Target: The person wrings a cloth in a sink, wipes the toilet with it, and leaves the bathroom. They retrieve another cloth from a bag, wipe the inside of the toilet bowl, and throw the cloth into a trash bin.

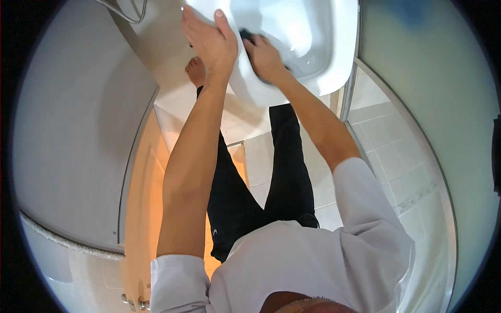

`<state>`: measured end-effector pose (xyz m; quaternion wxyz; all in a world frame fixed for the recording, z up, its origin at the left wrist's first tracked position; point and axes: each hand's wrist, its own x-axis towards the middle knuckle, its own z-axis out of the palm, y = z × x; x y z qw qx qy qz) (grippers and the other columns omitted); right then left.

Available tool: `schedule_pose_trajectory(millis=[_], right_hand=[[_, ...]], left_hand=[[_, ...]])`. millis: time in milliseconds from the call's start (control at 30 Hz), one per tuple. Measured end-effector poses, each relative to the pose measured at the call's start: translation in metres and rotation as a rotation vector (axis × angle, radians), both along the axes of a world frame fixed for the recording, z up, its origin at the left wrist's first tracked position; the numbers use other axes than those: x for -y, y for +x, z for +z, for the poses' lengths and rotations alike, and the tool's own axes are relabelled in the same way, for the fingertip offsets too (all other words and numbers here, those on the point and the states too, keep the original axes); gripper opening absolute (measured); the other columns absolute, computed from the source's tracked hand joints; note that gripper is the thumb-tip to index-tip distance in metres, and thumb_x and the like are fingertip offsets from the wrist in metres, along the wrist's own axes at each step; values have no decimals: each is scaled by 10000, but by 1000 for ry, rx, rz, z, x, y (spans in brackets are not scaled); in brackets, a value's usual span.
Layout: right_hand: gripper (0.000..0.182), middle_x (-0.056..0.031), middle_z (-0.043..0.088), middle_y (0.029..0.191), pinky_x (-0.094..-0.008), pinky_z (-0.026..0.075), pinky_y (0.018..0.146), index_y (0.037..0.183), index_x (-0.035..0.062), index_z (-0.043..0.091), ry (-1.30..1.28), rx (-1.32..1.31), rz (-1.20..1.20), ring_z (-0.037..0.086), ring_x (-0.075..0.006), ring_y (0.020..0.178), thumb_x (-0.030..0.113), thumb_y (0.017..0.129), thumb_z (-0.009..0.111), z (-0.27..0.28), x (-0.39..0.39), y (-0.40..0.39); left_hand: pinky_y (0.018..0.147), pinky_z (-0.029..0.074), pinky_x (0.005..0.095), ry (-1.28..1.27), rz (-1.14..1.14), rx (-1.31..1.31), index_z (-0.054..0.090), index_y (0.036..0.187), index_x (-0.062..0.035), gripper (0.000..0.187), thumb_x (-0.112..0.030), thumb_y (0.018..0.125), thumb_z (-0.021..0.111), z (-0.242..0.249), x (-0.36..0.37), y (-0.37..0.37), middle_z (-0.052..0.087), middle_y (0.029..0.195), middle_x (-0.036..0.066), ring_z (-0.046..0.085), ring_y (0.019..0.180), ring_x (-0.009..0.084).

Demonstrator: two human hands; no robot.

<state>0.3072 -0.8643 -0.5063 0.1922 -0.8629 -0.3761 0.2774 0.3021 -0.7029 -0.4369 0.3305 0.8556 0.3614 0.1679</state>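
Observation:
My right hand (265, 58) is at the inner left wall of the white washbasin (255, 91), its fingers pressed over a dark cloth-like thing (245, 34). Most of that dark thing is hidden under the palm, and a bit of it shows past the fingertips. Beside the basin's outer left edge, my left hand (211, 41) is held out flat with the thumb apart from the fingers. Nothing shows in it.
A shiny metal hose (136, 18) loops at the top left. To the right stands a frosted panel (417, 78) in a metal frame. A wooden door (143, 208) with a knob is at the lower left. My bare foot (195, 72) is left of the basin.

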Motion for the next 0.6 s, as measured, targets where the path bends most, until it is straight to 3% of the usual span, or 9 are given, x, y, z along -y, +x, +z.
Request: schedule_pose_trajectory(millis=[100,167,267,333,367,400,500,567,600], right_hand=[[304,-230,600,1249,-512,547,898,1223,69,590,-73,4,-104,610,-410,1140,167,944,520,-18,-42,47],[329,-184,660,1162,-497,556,868,1251,108,587,-170,74,-126,652,-401,1080,149,929,537,-5,-14,59],[333,-182,690,1078,-518,568,814,1249,104,576,-368,117,-99,690,-394,1002,167,922,567,21,50,59],[323,-220,667,1055,-550,565,758,1208,91,572,-679,-7,-72,706,-419,896,153,891,577,29,64,69],[303,-237,678,1002,-554,568,715,1181,56,567,-617,77,-103,713,-417,874,176,903,581,9,58,82],[284,-229,697,980,-543,574,682,1152,51,570,-492,328,-101,720,-414,861,185,903,588,-6,47,95],[271,-246,700,1021,-514,581,691,1135,43,571,-650,378,-72,725,-399,884,182,903,591,-15,17,93],[268,-265,691,1075,-485,585,723,1130,28,570,-616,-74,-145,730,-377,901,176,908,591,15,23,65],[272,-303,677,1116,-506,590,770,1128,0,602,-621,-173,-160,716,-384,1002,170,915,590,18,28,43]], left_hand=[[1149,275,534,-36,11,-3,254,1431,240,752,-319,1014,536,3,3,-1,398,1385,394,397,1312,506],[1150,274,534,-16,-9,-6,261,1427,243,749,-319,1015,535,3,-2,-4,396,1390,393,400,1309,505],[1138,292,522,11,21,29,282,1406,256,744,-318,1011,544,-7,1,-1,403,1384,390,418,1289,502],[1132,291,546,-1,17,-31,251,1442,193,699,-256,1003,558,-4,3,-1,360,1427,386,370,1319,499],[1132,291,546,0,16,-27,251,1442,193,699,-256,1003,558,-5,3,0,360,1427,386,370,1319,499],[1131,291,547,23,-5,-41,248,1443,196,705,-264,1005,553,-4,2,0,360,1427,386,370,1317,502],[1131,291,548,44,-28,-64,243,1445,202,719,-286,1010,543,1,-2,-2,361,1427,385,370,1316,504],[1131,291,549,13,-21,-65,240,1446,205,728,-299,1012,537,0,0,-4,362,1427,384,370,1315,504],[1128,292,550,14,-16,-68,237,1449,202,733,-309,1014,532,-3,1,-5,363,1425,385,372,1310,505]])
